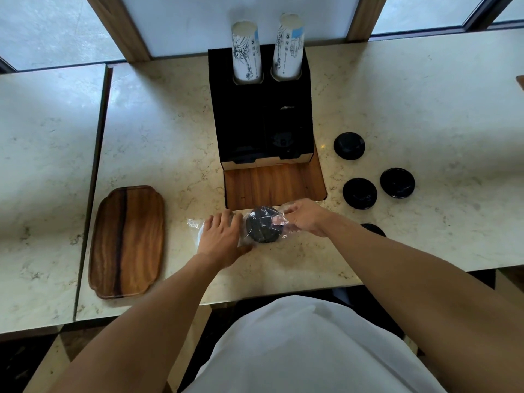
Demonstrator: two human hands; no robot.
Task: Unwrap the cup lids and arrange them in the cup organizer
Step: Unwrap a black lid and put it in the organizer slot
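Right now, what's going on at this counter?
A person is unwrapping a black cup lid from clear plastic wrap. The left hand holds the wrap down while the right hand pulls at it. Three bare lids lie to the right of the cup organizer, which holds two stacks of paper cups.

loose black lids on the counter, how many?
4 loose black plastic lids, all right of the organizer: one beside it, two nearer, one half hidden behind the right forearm. More remain wrapped.

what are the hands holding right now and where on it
Both hold the clear plastic wrap around a stack of black lids: right hand pinches its right end, left hand grips its left side.
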